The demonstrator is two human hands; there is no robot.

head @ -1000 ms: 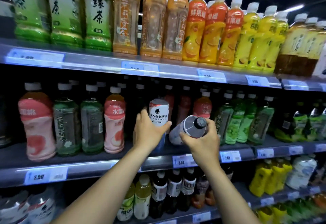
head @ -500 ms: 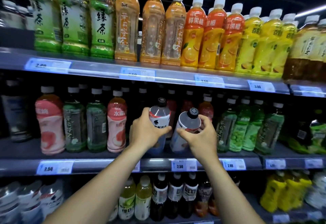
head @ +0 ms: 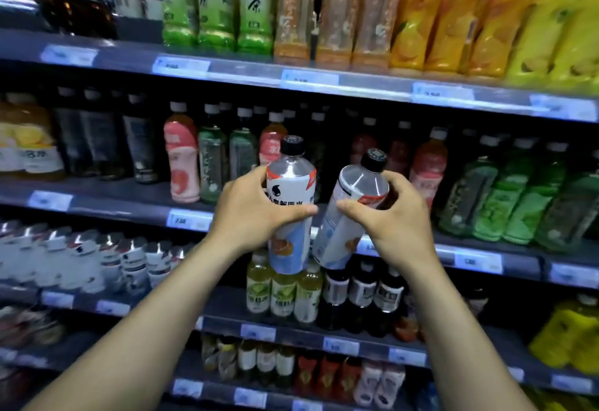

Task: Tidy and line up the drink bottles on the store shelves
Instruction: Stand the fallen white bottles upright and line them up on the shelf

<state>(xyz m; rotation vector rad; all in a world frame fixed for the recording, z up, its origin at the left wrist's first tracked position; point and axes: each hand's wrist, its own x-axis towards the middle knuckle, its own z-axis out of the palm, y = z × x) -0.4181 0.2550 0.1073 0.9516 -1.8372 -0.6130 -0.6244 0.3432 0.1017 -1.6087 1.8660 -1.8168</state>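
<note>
White-labelled bottles out in front of the middle shelf [head: 107, 208]: left hand [head: 249, 213] fingers wrap the upright bottle [head: 290, 203], right hand [head: 393, 219] fingers clasp the tilted bottle [head: 348, 216]; advisable to straighten it before shelving, labels forward.

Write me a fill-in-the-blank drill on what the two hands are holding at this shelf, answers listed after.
1. The left hand holds a clear bottle with a ____ cap.
2. The bottle in the right hand is tilted, while the left one stands ____.
3. Both held bottles are off the shelf, in ____ of its edge.
4. On the top shelf, the bottles left of the pale orange ones are ____.

Missing words: black; upright; front; green
</note>
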